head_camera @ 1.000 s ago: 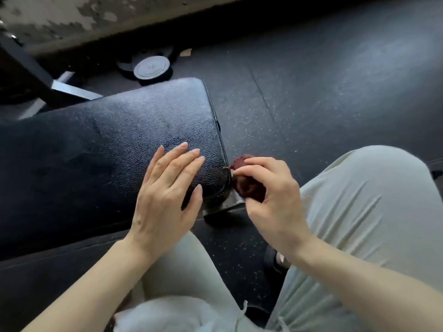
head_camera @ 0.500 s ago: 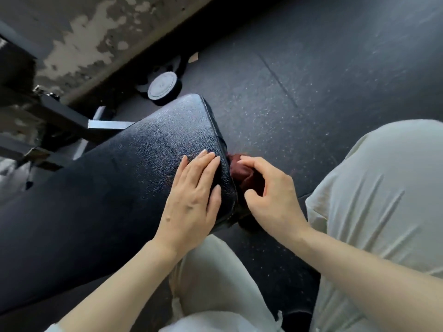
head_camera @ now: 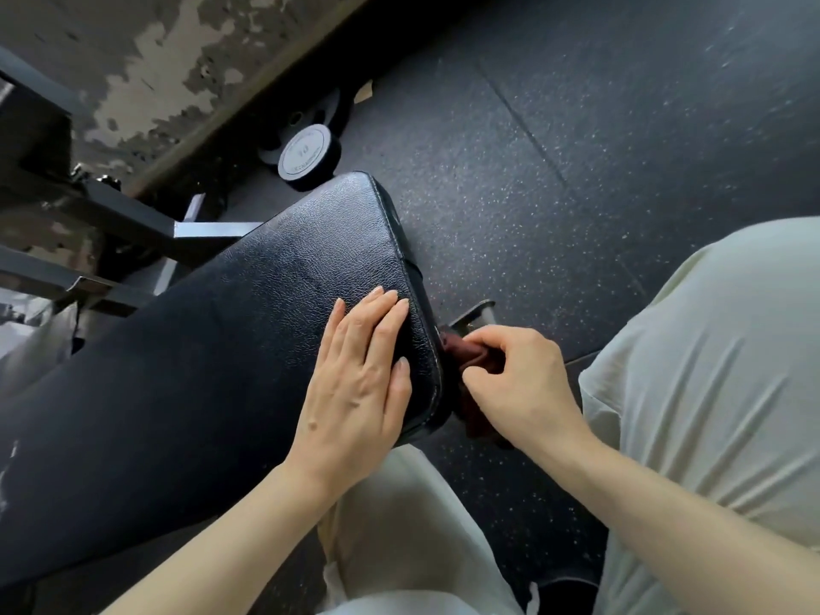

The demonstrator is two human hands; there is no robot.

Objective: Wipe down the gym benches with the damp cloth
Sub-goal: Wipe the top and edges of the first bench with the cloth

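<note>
A black padded gym bench (head_camera: 248, 312) runs from the lower left up to the middle of the view. My left hand (head_camera: 355, 383) lies flat on its top near the end edge, fingers straight. My right hand (head_camera: 519, 383) grips a dark red cloth (head_camera: 470, 355) and holds it against the bench's end face, just below the edge. Most of the cloth is hidden under my fingers and behind the pad.
A round weight plate (head_camera: 308, 155) lies on the speckled rubber floor (head_camera: 577, 148) beyond the bench. Dark metal frame bars (head_camera: 133, 224) stand at the left by a peeling wall (head_camera: 146, 59). A metal bench foot (head_camera: 472, 315) shows beside the cloth. My pale trousered knee (head_camera: 719, 370) fills the right.
The view has tilted, and the bench now sits more diagonally. My right hand has slid the cloth along the end face of the pad. My left hand stays flat on top.
</note>
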